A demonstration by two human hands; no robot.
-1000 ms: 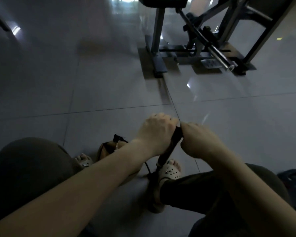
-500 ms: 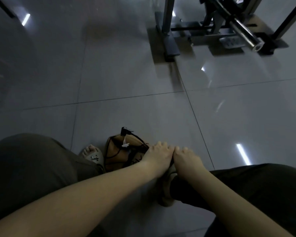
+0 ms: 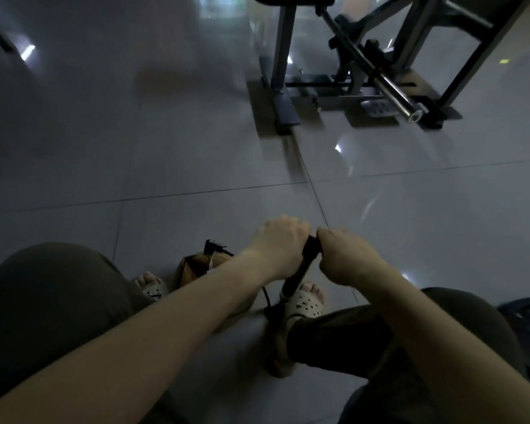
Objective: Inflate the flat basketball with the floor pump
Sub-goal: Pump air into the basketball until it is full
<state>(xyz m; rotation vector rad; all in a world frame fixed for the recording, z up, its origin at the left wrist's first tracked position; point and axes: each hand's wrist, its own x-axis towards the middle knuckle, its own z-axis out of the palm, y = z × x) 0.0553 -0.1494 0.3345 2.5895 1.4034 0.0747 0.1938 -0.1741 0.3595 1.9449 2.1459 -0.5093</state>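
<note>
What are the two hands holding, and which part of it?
The floor pump, by its top handle: the left hand grips one end, the right hand the other.

dim, grainy | glare streaks on glossy floor (image 3: 196, 148); wide-angle bending at edges

No legible text, brand or number anywhere. Pale ribbed plate (image 3: 377, 108) at base of gym machine (image 3: 281, 65): blurred, nothing readable. Small white tag (image 3: 210, 264) on flat basketball (image 3: 190, 270): too small and too dim to read.
</note>
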